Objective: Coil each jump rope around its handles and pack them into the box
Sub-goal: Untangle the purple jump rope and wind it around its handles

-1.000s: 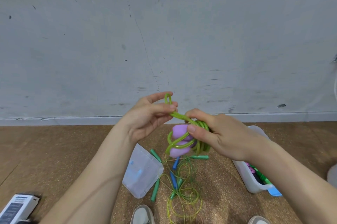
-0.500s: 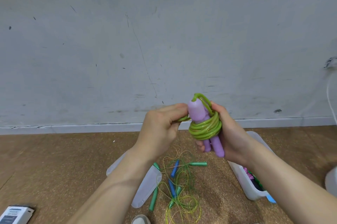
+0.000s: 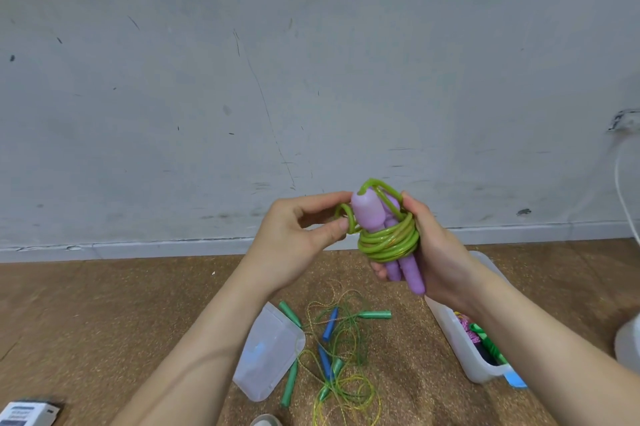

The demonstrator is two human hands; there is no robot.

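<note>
Green rope around purple handles

The right forearm hides part of the box and its contents.

Purple handles: lay sideways under the right hand a second ago, then stood upright, cradled in its palm. Green rope: slack, uneven turns drew into a tight band round the handles' middle. Left hand: gave up the long strand it had pulled taut and pinched a small end loop just beside the handle tops.
</note>
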